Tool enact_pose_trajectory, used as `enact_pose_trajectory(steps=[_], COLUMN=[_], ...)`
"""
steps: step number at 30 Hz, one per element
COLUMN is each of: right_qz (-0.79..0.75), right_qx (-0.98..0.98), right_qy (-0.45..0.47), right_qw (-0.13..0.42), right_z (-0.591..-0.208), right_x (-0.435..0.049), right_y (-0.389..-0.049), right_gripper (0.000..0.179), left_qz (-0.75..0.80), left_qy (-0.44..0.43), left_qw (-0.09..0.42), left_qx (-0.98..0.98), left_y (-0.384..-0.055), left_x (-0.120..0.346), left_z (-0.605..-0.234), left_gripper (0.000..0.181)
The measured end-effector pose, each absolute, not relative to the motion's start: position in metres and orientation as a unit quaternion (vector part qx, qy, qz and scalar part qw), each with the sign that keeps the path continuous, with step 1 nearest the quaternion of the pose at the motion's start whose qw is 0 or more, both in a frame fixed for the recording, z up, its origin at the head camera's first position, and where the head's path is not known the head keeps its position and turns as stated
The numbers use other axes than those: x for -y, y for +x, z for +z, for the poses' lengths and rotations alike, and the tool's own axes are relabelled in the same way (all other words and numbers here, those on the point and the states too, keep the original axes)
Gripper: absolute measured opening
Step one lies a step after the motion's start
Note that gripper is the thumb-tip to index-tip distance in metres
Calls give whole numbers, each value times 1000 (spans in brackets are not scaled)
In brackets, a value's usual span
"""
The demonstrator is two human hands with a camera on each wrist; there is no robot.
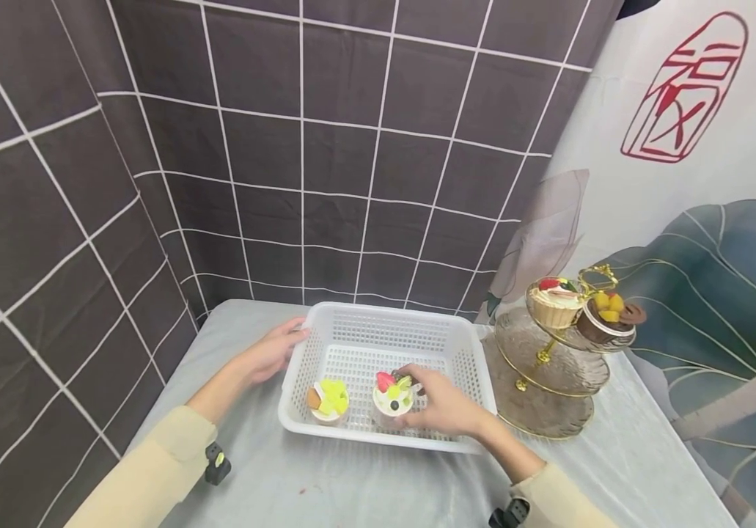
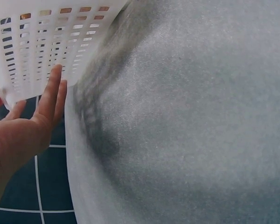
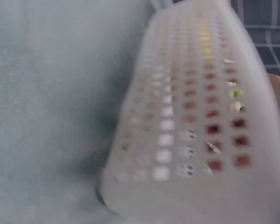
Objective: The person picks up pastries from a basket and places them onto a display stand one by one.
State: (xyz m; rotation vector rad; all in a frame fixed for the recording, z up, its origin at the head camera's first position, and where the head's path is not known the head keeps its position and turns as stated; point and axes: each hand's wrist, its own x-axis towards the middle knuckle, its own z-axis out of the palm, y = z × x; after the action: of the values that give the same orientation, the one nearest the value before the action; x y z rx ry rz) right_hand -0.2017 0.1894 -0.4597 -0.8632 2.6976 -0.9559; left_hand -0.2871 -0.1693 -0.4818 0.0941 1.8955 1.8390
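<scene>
A white plastic basket (image 1: pixel 384 438) with slotted walls stands on the covered table. Inside it are two toy dessert cups. My right hand (image 1: pixel 446 402) reaches over the near right side and grips the strawberry dessert cup (image 1: pixel 387 400), fingers at its back and thumb toward its front. To the left stands a dessert cup with yellow fruit (image 1: pixel 330 402) and a brown biscuit. My left hand (image 1: pixel 276 352) is at the basket's far left corner; in the left wrist view its straight fingers (image 2: pixel 50 95) lie against the outer wall. In the right wrist view the basket wall (image 3: pixel 177 196) hides most of the right hand.
At the right stands a three-tier glass stand (image 1: pixel 552 363) with gold trim. Its top tier carries a cream cupcake (image 1: pixel 554 306) and a chocolate cupcake (image 1: pixel 605 319). A dark grid-patterned cloth (image 1: pixel 338 154) hangs behind and to the left.
</scene>
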Motion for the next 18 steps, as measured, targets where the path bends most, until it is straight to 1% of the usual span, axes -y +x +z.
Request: enact_pose_trajectory(steps=[5,10,13,18], right_qz=[-358,-377,-388,-400], right_qx=[-898,-903,-904,-902], right_qy=[-256,-182,-126,-35], right_qw=[-9,-92,-125,-161], right_z=[-440,-424,-418,-415], right_x=[-222,-257,-271,-283], right_y=[-194,-187,-182,-177], right_gripper=[72,70,70,72], left_qz=[675,675,673,673], left_qy=[40,38,33,30], left_qw=[246,247,248,249], left_qx=[-694,-694,-696,-696], left_y=[-289,-291,-291,-291], left_x=[170,170,170,169], left_z=[-484,-487,-488,-488], left_gripper=[64,66,66,66])
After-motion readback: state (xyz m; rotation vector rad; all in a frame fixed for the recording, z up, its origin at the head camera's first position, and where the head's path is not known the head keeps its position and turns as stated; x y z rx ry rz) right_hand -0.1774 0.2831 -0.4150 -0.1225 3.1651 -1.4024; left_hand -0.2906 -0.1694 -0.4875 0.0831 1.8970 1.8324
